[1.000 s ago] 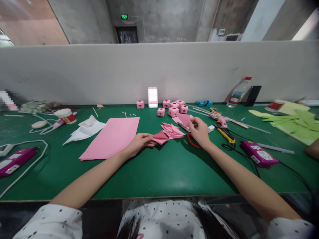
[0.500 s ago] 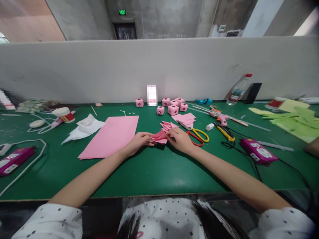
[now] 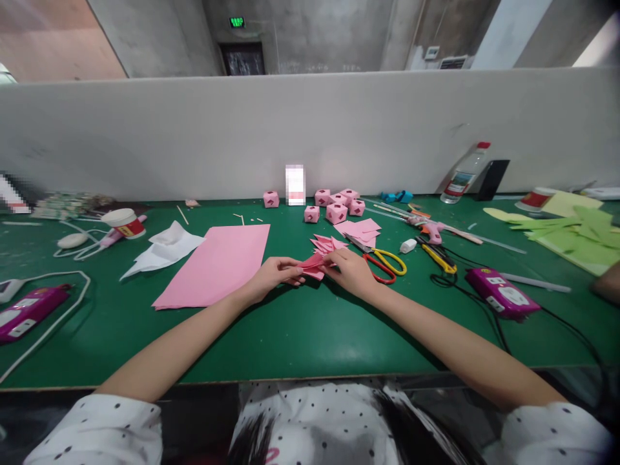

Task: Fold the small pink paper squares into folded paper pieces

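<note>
Both my hands meet at the middle of the green table (image 3: 300, 336) on a small folded pink paper piece (image 3: 312, 263). My left hand (image 3: 274, 274) pinches its left corner, fingers closed. My right hand (image 3: 349, 271) pinches its right side, fingers closed on it. Just behind lies a pile of folded pink pieces (image 3: 328, 244). A large pink paper sheet (image 3: 217, 265) lies flat to the left of my left hand.
Several pink paper cubes (image 3: 336, 206) stand at the back by the white partition. Scissors (image 3: 382, 261), a utility knife (image 3: 438, 257), a glue gun (image 3: 429, 227) and a purple power strip (image 3: 504, 294) lie right. White paper (image 3: 165, 248), a cup (image 3: 126, 223) and another power strip (image 3: 26, 310) lie left.
My right hand came back from the flat pink squares near the scissors to the folded piece and now pinches it. My left hand has stayed on the piece.
</note>
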`<state>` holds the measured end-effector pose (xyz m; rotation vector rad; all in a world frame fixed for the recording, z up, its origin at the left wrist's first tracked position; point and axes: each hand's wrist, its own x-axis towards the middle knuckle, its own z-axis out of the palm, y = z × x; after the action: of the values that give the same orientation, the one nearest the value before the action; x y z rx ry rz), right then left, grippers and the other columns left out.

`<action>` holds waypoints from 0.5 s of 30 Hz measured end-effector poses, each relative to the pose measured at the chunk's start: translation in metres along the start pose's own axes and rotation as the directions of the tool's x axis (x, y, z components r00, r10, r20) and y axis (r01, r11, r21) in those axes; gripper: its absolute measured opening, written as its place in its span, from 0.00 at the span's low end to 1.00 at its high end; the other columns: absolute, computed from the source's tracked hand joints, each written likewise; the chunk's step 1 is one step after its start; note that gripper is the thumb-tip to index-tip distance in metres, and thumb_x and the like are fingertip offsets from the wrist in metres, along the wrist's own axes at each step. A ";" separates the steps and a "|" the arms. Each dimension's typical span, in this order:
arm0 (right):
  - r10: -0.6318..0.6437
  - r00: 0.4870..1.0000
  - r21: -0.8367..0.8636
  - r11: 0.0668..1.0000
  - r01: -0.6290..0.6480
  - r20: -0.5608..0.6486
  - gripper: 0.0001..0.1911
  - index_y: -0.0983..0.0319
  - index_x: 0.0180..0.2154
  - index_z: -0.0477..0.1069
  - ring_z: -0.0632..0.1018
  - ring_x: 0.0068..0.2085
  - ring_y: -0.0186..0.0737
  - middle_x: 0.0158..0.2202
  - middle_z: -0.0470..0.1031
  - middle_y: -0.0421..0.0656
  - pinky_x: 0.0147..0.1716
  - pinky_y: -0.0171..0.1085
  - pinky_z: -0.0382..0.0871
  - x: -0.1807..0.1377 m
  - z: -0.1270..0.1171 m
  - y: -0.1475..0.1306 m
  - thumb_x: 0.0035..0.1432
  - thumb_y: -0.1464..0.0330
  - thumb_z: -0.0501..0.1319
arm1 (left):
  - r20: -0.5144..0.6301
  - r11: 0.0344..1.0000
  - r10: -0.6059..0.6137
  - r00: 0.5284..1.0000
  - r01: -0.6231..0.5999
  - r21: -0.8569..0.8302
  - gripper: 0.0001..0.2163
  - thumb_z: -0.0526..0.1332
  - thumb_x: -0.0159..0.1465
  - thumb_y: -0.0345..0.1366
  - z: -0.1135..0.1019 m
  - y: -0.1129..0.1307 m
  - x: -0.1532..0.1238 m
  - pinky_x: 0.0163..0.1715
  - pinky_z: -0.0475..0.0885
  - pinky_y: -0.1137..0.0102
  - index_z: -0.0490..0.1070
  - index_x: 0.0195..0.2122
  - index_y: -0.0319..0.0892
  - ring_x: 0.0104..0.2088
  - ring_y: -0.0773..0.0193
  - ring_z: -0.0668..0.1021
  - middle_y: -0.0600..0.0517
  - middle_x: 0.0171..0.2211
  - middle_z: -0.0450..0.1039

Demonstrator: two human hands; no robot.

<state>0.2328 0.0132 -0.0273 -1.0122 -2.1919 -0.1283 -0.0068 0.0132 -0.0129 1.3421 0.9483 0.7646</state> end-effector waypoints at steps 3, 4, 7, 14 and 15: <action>0.065 0.998 0.042 0.997 -0.065 0.006 0.06 0.60 0.39 0.72 0.78 0.36 0.42 0.34 0.79 0.44 0.35 0.38 0.70 0.000 0.001 0.001 0.61 0.65 0.63 | -0.001 1.000 -0.001 1.000 0.001 0.025 0.23 0.71 0.55 0.45 0.000 0.000 -0.001 0.40 0.76 0.66 0.76 0.46 0.34 0.36 0.59 0.82 0.41 0.37 0.81; 0.087 0.996 0.057 0.994 -0.088 0.012 0.06 0.60 0.39 0.72 0.78 0.36 0.41 0.34 0.79 0.44 0.34 0.37 0.69 0.000 0.001 0.001 0.61 0.64 0.63 | -0.004 0.999 0.001 1.000 -0.001 0.041 0.23 0.71 0.55 0.46 0.001 -0.001 -0.001 0.39 0.76 0.66 0.76 0.46 0.34 0.35 0.60 0.82 0.41 0.37 0.81; 0.150 0.988 0.108 0.982 -0.154 0.042 0.08 0.60 0.38 0.72 0.78 0.34 0.40 0.33 0.78 0.43 0.33 0.36 0.69 0.000 0.000 -0.001 0.60 0.62 0.64 | -0.007 0.991 0.042 0.999 -0.041 0.124 0.22 0.69 0.57 0.48 0.004 -0.002 -0.002 0.37 0.76 0.67 0.76 0.45 0.35 0.32 0.61 0.81 0.42 0.35 0.81; 0.140 0.988 0.182 0.972 -0.149 0.063 0.10 0.60 0.41 0.73 0.78 0.37 0.41 0.37 0.79 0.44 0.37 0.38 0.71 0.006 -0.011 0.014 0.61 0.61 0.62 | -0.041 0.983 0.070 0.997 -0.062 0.174 0.19 0.68 0.58 0.45 0.006 -0.007 -0.002 0.36 0.76 0.68 0.76 0.43 0.36 0.30 0.63 0.81 0.45 0.31 0.80; 0.147 0.989 0.162 0.976 -0.145 0.002 0.10 0.60 0.40 0.73 0.78 0.40 0.43 0.38 0.79 0.45 0.39 0.40 0.71 0.007 -0.015 0.022 0.61 0.61 0.62 | -0.049 0.984 0.065 0.997 -0.056 0.168 0.18 0.68 0.58 0.45 0.006 -0.007 -0.001 0.36 0.76 0.68 0.75 0.42 0.36 0.29 0.63 0.81 0.46 0.31 0.80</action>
<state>0.2536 0.0274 -0.0164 -1.0729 -2.0736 0.1103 -0.0026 0.0085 -0.0198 1.5078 1.0371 0.7854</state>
